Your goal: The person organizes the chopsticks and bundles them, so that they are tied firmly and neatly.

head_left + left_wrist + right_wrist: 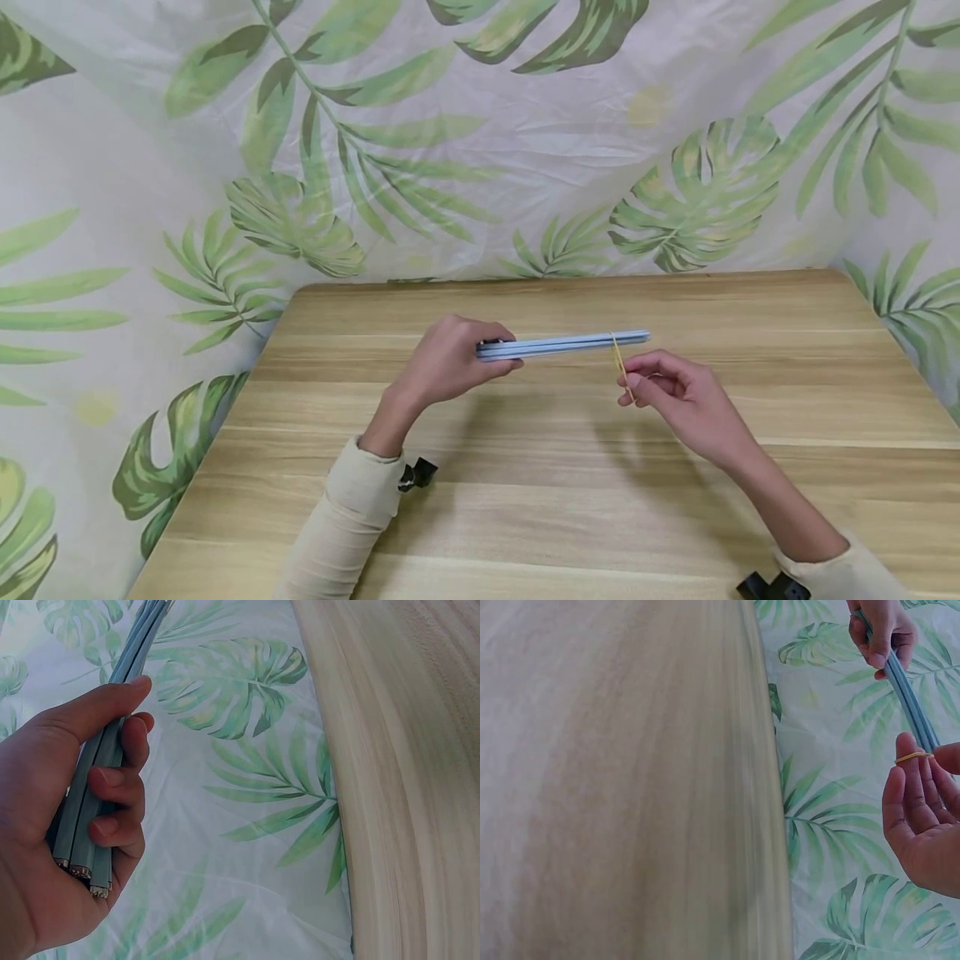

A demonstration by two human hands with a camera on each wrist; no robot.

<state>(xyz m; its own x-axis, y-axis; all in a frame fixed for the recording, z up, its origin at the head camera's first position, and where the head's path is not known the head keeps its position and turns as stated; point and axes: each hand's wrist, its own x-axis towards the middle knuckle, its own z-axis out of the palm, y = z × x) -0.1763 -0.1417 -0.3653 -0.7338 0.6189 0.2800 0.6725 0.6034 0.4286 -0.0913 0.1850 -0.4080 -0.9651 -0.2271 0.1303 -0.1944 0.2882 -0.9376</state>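
Observation:
My left hand (pixel 450 358) grips one end of a bundle of slim light-blue sticks (pixel 562 343), held roughly level above the table. In the left wrist view, the fingers and thumb wrap round the sticks (pixel 94 784), whose near ends look silvery and uneven. A thin yellow rubber band (pixel 618 354) hangs from the bundle near its right end. Just below that end, my right hand (pixel 686 400) pinches the band and stretches it downward. The right wrist view shows the band (pixel 913 757) across the fingertips, beside the sticks (pixel 913 705).
A wood-grain table (pixel 540 500) lies beneath both hands. Behind and beside it hangs a white cloth (pixel 555 158) printed with green leaves. Small black devices (pixel 417 475) sit at both sleeve cuffs.

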